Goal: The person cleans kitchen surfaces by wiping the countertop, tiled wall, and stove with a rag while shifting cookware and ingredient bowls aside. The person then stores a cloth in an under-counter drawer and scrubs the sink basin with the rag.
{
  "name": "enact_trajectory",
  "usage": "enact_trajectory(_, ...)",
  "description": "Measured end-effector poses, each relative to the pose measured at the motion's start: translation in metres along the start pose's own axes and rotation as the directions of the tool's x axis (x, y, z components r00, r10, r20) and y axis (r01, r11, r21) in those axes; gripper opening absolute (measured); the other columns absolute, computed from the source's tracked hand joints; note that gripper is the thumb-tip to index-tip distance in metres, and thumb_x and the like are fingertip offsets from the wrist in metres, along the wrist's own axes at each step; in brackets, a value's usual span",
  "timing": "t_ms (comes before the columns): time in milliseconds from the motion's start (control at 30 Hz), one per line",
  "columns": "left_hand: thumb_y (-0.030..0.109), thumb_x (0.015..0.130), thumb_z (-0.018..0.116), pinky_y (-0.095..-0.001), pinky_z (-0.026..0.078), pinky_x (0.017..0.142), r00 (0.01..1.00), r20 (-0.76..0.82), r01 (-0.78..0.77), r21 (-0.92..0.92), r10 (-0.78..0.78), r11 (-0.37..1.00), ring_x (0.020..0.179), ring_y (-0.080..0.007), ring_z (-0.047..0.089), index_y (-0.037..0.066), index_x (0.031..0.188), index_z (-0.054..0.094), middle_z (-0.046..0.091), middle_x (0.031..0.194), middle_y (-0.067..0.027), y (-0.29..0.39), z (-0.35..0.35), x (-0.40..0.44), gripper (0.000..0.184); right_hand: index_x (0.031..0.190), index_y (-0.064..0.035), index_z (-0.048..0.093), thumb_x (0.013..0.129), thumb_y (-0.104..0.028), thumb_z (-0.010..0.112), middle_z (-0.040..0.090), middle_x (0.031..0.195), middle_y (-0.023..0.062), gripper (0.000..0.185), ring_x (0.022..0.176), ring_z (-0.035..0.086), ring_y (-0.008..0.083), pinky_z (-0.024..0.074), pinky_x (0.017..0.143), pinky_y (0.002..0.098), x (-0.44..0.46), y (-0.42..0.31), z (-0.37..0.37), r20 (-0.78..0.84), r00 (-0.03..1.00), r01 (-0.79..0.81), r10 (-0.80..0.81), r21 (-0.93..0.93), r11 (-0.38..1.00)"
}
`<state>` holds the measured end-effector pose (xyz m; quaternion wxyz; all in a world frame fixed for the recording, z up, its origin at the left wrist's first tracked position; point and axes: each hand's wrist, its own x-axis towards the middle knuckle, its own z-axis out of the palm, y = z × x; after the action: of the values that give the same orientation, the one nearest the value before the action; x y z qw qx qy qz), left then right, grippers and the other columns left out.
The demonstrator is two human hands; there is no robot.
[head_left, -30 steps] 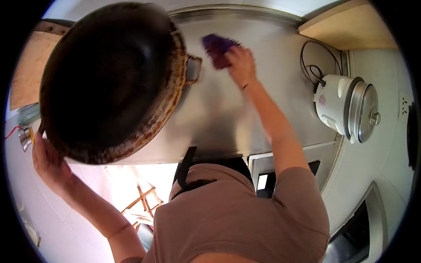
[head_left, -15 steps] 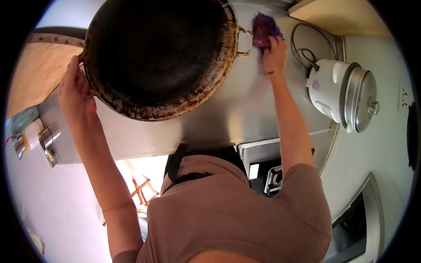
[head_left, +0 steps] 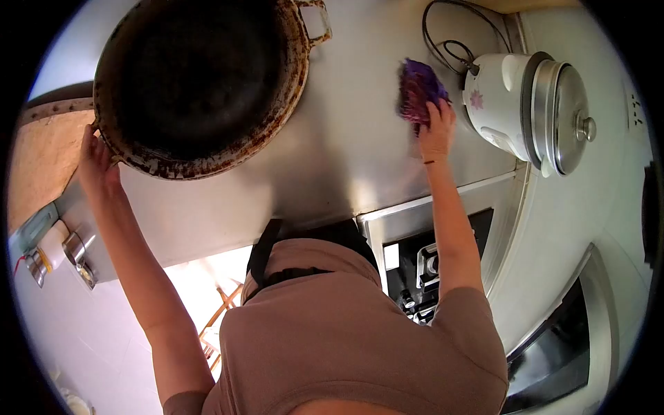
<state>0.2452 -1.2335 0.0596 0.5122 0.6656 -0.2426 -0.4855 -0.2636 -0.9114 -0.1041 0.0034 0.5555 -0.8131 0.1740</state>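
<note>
A large dark wok (head_left: 200,76) with a worn, rusty rim is at the upper left over the metal countertop (head_left: 366,131). My left hand (head_left: 100,162) grips its left handle, the fingers wrapped behind it and partly hidden. The opposite handle (head_left: 317,22) is free. On the right, my right hand (head_left: 436,131) has its fingers closed on a bunched purple and dark red cloth (head_left: 419,86), pressed against the countertop.
A white rice cooker (head_left: 508,104) with a metal lid and a looped black cord (head_left: 432,38) stands right of the cloth. A wooden board (head_left: 48,155) leans at the far left, above several small containers (head_left: 54,242). A gas stove (head_left: 429,266) is by my right arm.
The wok and my left hand have shifted left in view. My right hand and the cloth are lower in view and farther from the wok; the rice cooker also appears shifted.
</note>
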Motion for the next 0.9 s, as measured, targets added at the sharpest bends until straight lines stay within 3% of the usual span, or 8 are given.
enact_trajectory(200, 0.023, 0.08, 0.067, -0.0312, 0.045, 0.074, 0.983, 0.181, 0.047, -0.067, -0.034, 0.997, 0.089, -0.0163, 0.054, 0.004, 0.093, 0.062, 0.057, 0.084, -0.002, -0.016, -0.028, 0.064, 0.024, 0.116, -0.0071, 0.05, 0.066, -0.003, 0.055, 0.04, 0.126, 0.0199, 0.051, 0.116, 0.035, 0.0423, 0.0292, 0.099, 0.0502, -0.057, 0.043, -0.023, 0.003, 0.995, -0.094, 0.095, -0.071, 0.993)
enact_trajectory(300, 0.022, 0.082, 0.064, -0.0263, 0.043, 0.062, 0.973, 0.227, 0.04, 0.04, -0.048, 0.998, 0.072, -0.0123, 0.053, 0.006, 0.086, 0.062, 0.054, 0.071, 0.0006, -0.015, -0.02, 0.074, 0.016, 0.115, -0.0055, 0.05, 0.066, -0.002, 0.053, 0.04, 0.125, 0.0212, 0.049, 0.115, 0.036, 0.0423, 0.0297, 0.098, 0.0507, -0.091, 0.042, -0.025, -0.072, 0.98, -0.19, 0.184, -0.098, 0.977)
enact_trajectory(367, 0.022, 0.082, 0.064, -0.0225, 0.036, 0.049, 0.888, 0.454, 0.051, 0.059, -0.072, 0.997, 0.054, -0.008, 0.044, 0.008, 0.078, 0.06, 0.047, 0.06, 0.004, -0.019, -0.025, 0.089, 0.015, 0.114, -0.0048, 0.05, 0.066, -0.002, 0.052, 0.041, 0.123, 0.0215, 0.048, 0.114, 0.037, 0.0423, 0.03, 0.097, 0.0511, -0.109, 0.035, -0.024, -0.137, 0.97, -0.217, 0.203, -0.099, 0.971)
enact_trajectory(433, 0.022, 0.082, 0.063, -0.0212, 0.03, 0.044, 0.925, 0.377, 0.065, -0.027, -0.05, 0.998, 0.046, -0.0064, 0.034, 0.008, 0.077, 0.06, 0.042, 0.056, 0.0057, -0.03, -0.02, 0.09, 0.015, 0.113, -0.0035, 0.05, 0.066, -0.002, 0.05, 0.042, 0.12, 0.0214, 0.047, 0.112, 0.038, 0.0423, 0.0305, 0.096, 0.0518, -0.124, 0.023, -0.022, -0.201, 0.943, -0.28, 0.267, -0.041, 0.959)
enact_trajectory(567, 0.02, 0.085, 0.059, -0.0215, 0.038, 0.051, 0.958, 0.27, 0.102, 0.003, -0.099, 0.995, 0.055, -0.009, 0.046, 0.006, 0.084, 0.061, 0.056, 0.066, 0.0013, -0.041, -0.016, 0.099, 0.014, 0.112, -0.0035, 0.051, 0.066, -0.002, 0.049, 0.043, 0.117, 0.0213, 0.046, 0.111, 0.038, 0.0422, 0.0313, 0.095, 0.0524, -0.156, -0.014, -0.011, -0.219, 0.935, -0.301, 0.278, -0.081, 0.95)
enact_trajectory(633, 0.02, 0.091, 0.049, -0.0243, 0.037, 0.05, 0.91, 0.389, 0.217, -0.146, -0.146, 0.965, 0.059, -0.0115, 0.048, 0.003, 0.092, 0.057, 0.054, 0.067, -0.002, -0.03, -0.011, 0.076, 0.019, 0.112, -0.0041, 0.051, 0.066, -0.002, 0.049, 0.043, 0.118, 0.0212, 0.046, 0.111, 0.038, 0.0422, 0.0317, 0.095, 0.0525, -0.17, -0.044, -0.003, -0.256, 0.924, -0.309, 0.286, -0.056, 0.949)
enact_trajectory(767, 0.028, 0.092, 0.047, -0.0373, 0.044, 0.087, 0.914, 0.405, 0.025, 0.003, -0.025, 1.0, 0.102, -0.027, 0.053, 0.004, 0.124, 0.044, 0.048, 0.12, -0.0161, -0.03, -0.037, 0.052, 0.04, 0.111, -0.0054, 0.052, 0.066, -0.003, 0.05, 0.043, 0.121, 0.0209, 0.045, 0.112, 0.038, 0.042, 0.0316, 0.096, 0.0523, -0.185, -0.108, 0.016, -0.254, 0.918, -0.33, 0.306, -0.06, 0.942)
enact_trajectory(900, 0.031, 0.089, 0.053, -0.033, 0.045, 0.085, 0.914, 0.406, -0.052, 0.151, -0.014, 0.987, 0.1, -0.021, 0.054, 0.001, 0.121, 0.048, 0.055, 0.111, -0.0121, -0.051, -0.116, 0.02, 0.045, 0.114, -0.0071, 0.051, 0.071, -0.003, 0.049, 0.043, 0.123, 0.0201, 0.044, 0.114, 0.037, 0.0418, 0.0323, 0.096, 0.0523, -0.188, -0.164, 0.034, -0.246, 0.919, -0.333, 0.308, -0.066, 0.94)
